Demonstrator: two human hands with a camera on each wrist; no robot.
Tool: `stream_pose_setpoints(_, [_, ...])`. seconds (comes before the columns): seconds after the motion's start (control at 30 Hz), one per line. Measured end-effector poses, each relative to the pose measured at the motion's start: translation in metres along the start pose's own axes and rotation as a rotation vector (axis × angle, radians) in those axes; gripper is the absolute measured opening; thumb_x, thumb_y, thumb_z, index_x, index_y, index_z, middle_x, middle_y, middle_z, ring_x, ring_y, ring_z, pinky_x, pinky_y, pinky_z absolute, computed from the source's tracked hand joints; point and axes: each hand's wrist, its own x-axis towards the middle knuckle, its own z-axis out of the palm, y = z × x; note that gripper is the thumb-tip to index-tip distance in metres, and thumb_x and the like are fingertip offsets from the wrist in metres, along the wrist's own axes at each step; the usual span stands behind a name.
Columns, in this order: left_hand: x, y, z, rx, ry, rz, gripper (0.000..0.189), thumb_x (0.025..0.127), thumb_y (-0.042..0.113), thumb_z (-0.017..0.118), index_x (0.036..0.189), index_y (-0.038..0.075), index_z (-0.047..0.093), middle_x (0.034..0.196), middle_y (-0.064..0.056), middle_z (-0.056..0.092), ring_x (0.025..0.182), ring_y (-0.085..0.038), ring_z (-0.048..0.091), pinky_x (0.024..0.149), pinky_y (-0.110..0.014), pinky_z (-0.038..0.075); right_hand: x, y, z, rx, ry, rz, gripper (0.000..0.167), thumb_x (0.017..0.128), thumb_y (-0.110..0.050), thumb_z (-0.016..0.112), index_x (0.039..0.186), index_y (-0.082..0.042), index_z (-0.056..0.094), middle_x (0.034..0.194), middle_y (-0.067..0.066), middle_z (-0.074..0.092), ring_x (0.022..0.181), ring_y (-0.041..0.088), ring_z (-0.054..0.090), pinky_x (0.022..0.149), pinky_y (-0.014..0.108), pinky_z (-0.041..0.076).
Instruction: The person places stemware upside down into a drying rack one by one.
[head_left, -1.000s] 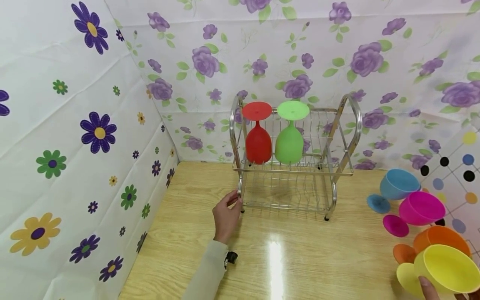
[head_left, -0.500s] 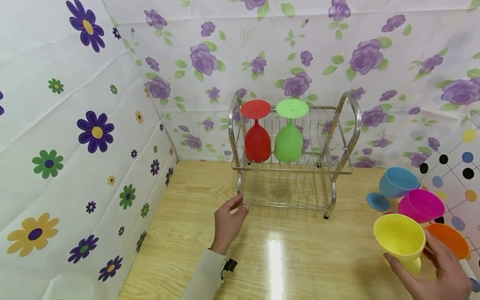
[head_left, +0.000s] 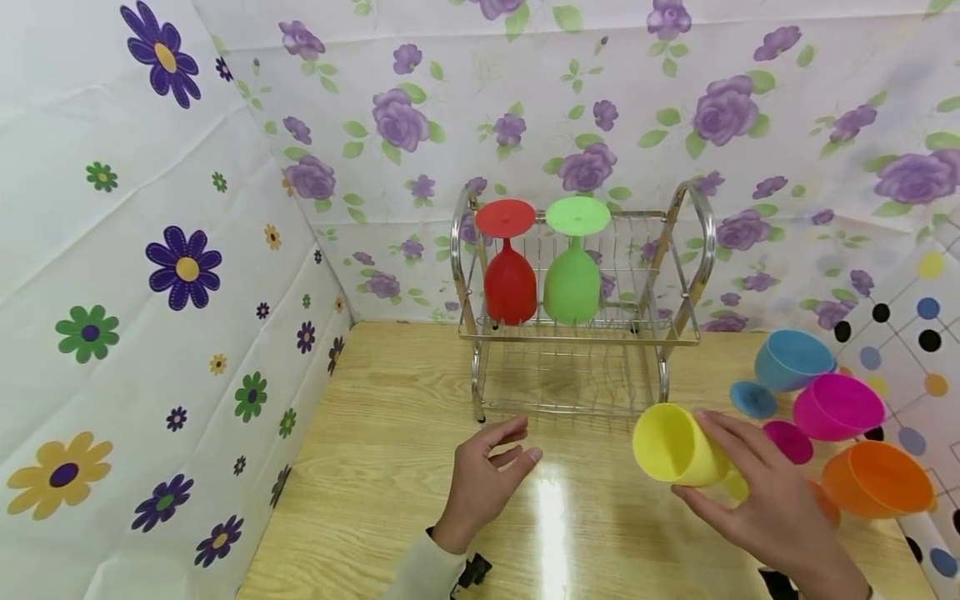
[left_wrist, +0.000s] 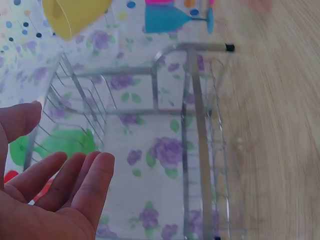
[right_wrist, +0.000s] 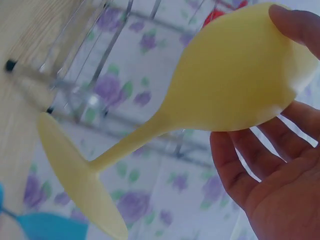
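A yellow plastic goblet (head_left: 678,450) is held tilted in my right hand (head_left: 776,492), above the table and in front of the rack's right side. In the right wrist view the thumb and fingers grip the bowl of the goblet (right_wrist: 235,70), and its stem and foot stick out free. My left hand (head_left: 487,479) hovers before the rack with loosely bent fingers and holds nothing. On the upper tier of the metal dish rack (head_left: 577,340), a red goblet (head_left: 510,287) and a green goblet (head_left: 573,287) stand upside down, side by side.
At the right of the wooden table (head_left: 390,450) lie a blue goblet (head_left: 791,362), a pink goblet (head_left: 840,408) and an orange goblet (head_left: 877,479), on their sides. A flowered cloth (head_left: 420,75) hangs behind the rack.
My right hand has picked up the yellow goblet from the right group and carried it left toward the rack. My left hand has let go of the rack's left leg and moved right, nearer me.
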Motion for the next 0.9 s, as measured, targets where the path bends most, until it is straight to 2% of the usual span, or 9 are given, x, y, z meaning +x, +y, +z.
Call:
stream_pose_setpoints(0.07, [-0.005,0.007,0.005,-0.016,-0.036,0.021,0.048,0.097,0.027,0.08,0.143,0.022,0.067,0.138,-0.004,0.069,0.128,-0.025,0.067,0.1,-0.03,0.062,0.009,-0.006,0.005,0.016,-0.024,-0.088,0.093,0.086,-0.078,0.069,0.149,-0.01,0.062,0.141,0.01,0.065,0.117,0.026,0.063,0.107,-0.002,0.031])
stream_pose_setpoints(0.13, [-0.009,0.013,0.01,-0.024,-0.069,0.04,0.05,0.097,0.024,0.08,0.145,0.019,0.065,0.14,-0.005,0.068,0.128,-0.023,0.067,0.1,-0.029,0.061,0.015,-0.013,0.01,0.033,-0.047,-0.156,0.09,0.093,-0.079,0.053,0.149,-0.008,0.061,0.141,0.01,0.065,0.118,0.025,0.063,0.111,0.0,0.031])
stream_pose_setpoints(0.37, [-0.015,0.033,0.023,0.01,-0.147,0.092,0.069,0.092,0.026,0.086,0.153,0.021,0.057,0.15,-0.005,0.061,0.136,-0.026,0.063,0.1,-0.027,0.06,0.028,-0.035,0.025,0.015,-0.11,-0.259,0.084,0.096,-0.076,0.048,0.151,-0.013,0.06,0.14,0.005,0.064,0.12,0.024,0.067,0.117,0.005,0.032])
stream_pose_setpoints(0.43, [-0.014,0.035,0.026,0.023,-0.175,0.106,0.074,0.09,0.026,0.087,0.156,0.02,0.053,0.152,-0.005,0.058,0.138,-0.027,0.061,0.101,-0.026,0.059,0.031,-0.04,0.028,0.016,-0.125,-0.281,0.082,0.096,-0.074,0.051,0.152,-0.014,0.06,0.142,0.004,0.064,0.123,0.024,0.066,0.118,0.008,0.034])
stream_pose_setpoints(0.47, [-0.014,0.036,0.028,0.028,-0.189,0.109,0.076,0.09,0.026,0.088,0.157,0.02,0.052,0.153,-0.004,0.057,0.139,-0.027,0.06,0.101,-0.026,0.059,0.032,-0.042,0.03,0.017,-0.128,-0.299,0.081,0.094,-0.071,0.061,0.152,-0.014,0.06,0.143,0.005,0.064,0.124,0.025,0.066,0.117,0.013,0.041])
stream_pose_setpoints(0.6, [-0.013,0.039,0.032,0.022,-0.219,0.084,0.083,0.088,0.032,0.089,0.16,0.027,0.047,0.154,0.003,0.056,0.139,-0.021,0.058,0.103,-0.025,0.058,0.038,-0.05,0.035,0.008,-0.107,-0.389,0.081,0.086,-0.055,0.083,0.151,-0.012,0.06,0.142,0.006,0.065,0.124,0.027,0.066,0.107,0.034,0.054])
stream_pose_setpoints(0.7, [-0.014,0.04,0.033,0.018,-0.207,0.059,0.087,0.087,0.036,0.09,0.16,0.03,0.044,0.152,0.006,0.056,0.138,-0.018,0.058,0.102,-0.025,0.058,0.041,-0.054,0.037,-0.017,-0.105,-0.44,0.078,0.087,-0.05,0.083,0.15,-0.011,0.06,0.141,0.006,0.065,0.124,0.029,0.065,0.102,0.044,0.055])
stream_pose_setpoints(0.83, [-0.015,0.04,0.034,0.023,-0.173,0.081,0.087,0.088,0.034,0.09,0.161,0.024,0.044,0.152,0.0,0.056,0.134,-0.02,0.06,0.096,-0.025,0.061,0.043,-0.058,0.039,-0.042,-0.118,-0.484,0.082,0.082,-0.044,0.089,0.15,-0.009,0.06,0.14,0.008,0.065,0.123,0.032,0.065,0.101,0.052,0.057])
stream_pose_setpoints(0.9, [-0.015,0.039,0.034,0.025,-0.158,0.099,0.085,0.088,0.033,0.089,0.16,0.021,0.046,0.151,-0.003,0.057,0.132,-0.021,0.062,0.093,-0.026,0.063,0.044,-0.061,0.041,-0.054,-0.115,-0.501,0.092,0.07,-0.039,0.098,0.149,-0.008,0.06,0.14,0.009,0.065,0.121,0.033,0.065,0.098,0.055,0.059])
